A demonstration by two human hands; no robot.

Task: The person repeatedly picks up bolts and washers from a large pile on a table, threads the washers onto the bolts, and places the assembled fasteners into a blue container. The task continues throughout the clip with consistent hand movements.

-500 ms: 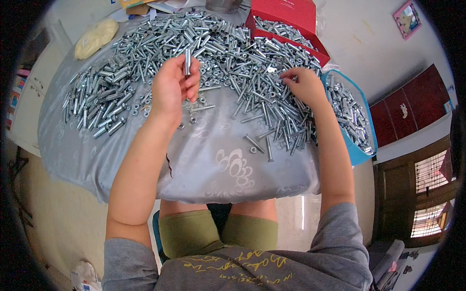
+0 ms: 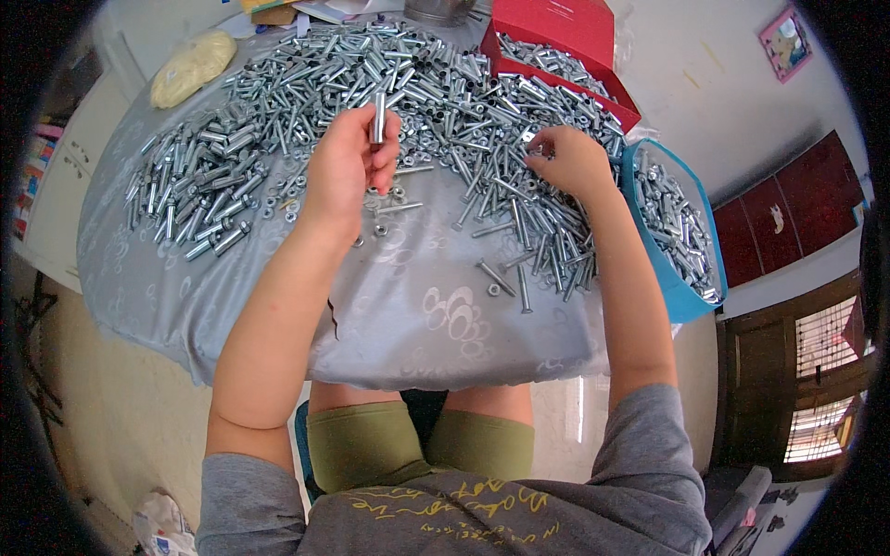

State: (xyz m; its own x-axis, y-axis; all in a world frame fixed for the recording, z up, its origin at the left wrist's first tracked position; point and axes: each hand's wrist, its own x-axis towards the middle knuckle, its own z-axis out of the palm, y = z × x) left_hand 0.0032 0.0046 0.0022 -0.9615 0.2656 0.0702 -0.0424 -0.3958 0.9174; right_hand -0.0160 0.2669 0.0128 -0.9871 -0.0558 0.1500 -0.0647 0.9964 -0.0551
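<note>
My left hand [image 2: 357, 171] is raised over the near middle of the pile, its fingers closed round a shiny metal sleeve [image 2: 378, 120] that stands upright in the grip. To the right, my right hand [image 2: 570, 162] is low over the bolts [image 2: 528, 208], with curled fingertips close together beside a bright, flat metal piece [image 2: 527, 136]. Whatever those fingertips hold is too small to make out. Below my left hand, several loose nuts [image 2: 381, 230] and a thin bolt [image 2: 399, 208] lie on the cloth.
Metal sleeves [image 2: 209, 176] heap up at the left of the grey tablecloth [image 2: 399, 315]. A red box [image 2: 556, 32] and a blue bin [image 2: 712, 232], both with metal parts inside, stand at the right. A pale yellow bag [image 2: 193, 69] lies at the far left.
The whole view has shifted slightly. My right hand has moved a little left across the bolts, its fingers more curled. My left hand still grips the sleeve.
</note>
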